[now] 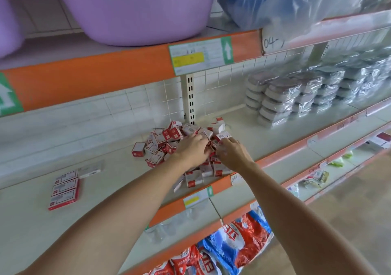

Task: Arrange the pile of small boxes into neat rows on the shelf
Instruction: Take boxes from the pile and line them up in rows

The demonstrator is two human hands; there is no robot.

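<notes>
2 bare forearms reach up from the lower frame; the left hand (191, 147) and right hand (231, 152), fingers curled into the pile of small boxes (179, 141) at centre (grip unclear), sit well right of the started row (64, 190) on the shelf (118, 169).

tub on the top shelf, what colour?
Light purple tub, plain, no pattern. Head view shows it.

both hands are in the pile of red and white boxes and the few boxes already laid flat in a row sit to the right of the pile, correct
Not quite. The head view shows both the left hand and right hand in the pile of red and white boxes, but the few boxes laid flat in a row sit to the left of the pile, not the right.
</notes>
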